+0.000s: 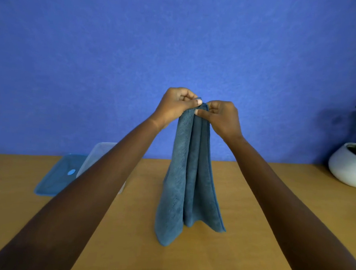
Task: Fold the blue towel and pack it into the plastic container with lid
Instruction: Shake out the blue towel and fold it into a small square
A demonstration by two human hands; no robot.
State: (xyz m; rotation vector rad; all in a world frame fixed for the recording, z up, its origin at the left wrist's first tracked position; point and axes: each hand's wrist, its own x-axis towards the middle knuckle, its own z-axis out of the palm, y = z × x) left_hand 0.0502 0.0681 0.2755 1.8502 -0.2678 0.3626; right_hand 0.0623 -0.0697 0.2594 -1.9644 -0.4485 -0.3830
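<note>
The blue towel hangs in long folds above the middle of the wooden table, its lower corners near the tabletop. My left hand and my right hand pinch its top edge close together, almost touching. The clear plastic container stands at the back left, mostly hidden behind my left forearm. Its blue lid lies flat on the table just left of it.
A white pot with a green plant stands at the back right edge of the wooden table. A blue wall rises directly behind the table.
</note>
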